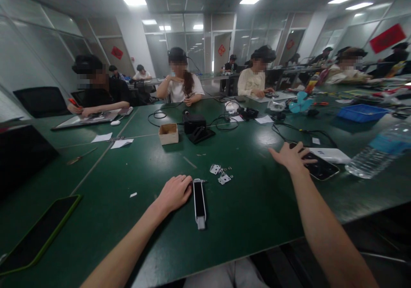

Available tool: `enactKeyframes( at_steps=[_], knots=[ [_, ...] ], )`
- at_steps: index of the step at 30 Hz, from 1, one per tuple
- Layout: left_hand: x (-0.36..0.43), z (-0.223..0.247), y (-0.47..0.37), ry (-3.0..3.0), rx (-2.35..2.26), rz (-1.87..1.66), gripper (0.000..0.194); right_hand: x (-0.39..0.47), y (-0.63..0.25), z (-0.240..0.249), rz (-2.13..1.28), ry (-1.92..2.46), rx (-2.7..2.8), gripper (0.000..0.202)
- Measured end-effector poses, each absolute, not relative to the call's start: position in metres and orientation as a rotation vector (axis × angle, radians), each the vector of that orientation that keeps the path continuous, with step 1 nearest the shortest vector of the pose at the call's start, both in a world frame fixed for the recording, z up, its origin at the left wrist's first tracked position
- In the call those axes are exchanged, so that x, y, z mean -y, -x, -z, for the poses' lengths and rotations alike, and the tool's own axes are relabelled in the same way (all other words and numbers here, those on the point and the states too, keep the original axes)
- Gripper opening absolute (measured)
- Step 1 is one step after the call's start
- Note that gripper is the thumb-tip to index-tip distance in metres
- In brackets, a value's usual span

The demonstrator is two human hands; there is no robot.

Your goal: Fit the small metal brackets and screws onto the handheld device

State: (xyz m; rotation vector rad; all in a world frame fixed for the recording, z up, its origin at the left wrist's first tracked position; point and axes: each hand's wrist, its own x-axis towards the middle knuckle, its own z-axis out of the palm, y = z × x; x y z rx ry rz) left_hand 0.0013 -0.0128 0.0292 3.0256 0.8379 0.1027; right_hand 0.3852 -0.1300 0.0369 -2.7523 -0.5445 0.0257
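On the bench, the left hand's curled fingers, grip unclear, met the white-framed tool near loose washers that a sideways nudge could have scattered, while the right hand lay open over a smartphone.

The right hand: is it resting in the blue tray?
No, the right hand is spread over a phone, apart from the blue tray.

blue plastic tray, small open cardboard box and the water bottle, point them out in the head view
Blue plastic tray (pixel 362 116): head view, on its near outer wall.
Small open cardboard box (pixel 169 138): head view, on its front wall.
Water bottle (pixel 364 161): head view, on its clear ribbed side.
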Motion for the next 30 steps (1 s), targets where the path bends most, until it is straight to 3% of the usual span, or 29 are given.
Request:
enactKeyframes(
  at_steps=[30],
  knots=[
    [0.0128, -0.0307, -0.0019, -3.030, -0.854, -0.060, 0.016, 0.1322, -0.3933, -0.0360, -0.064, 2.757, 0.519, 0.065]
  ],
)
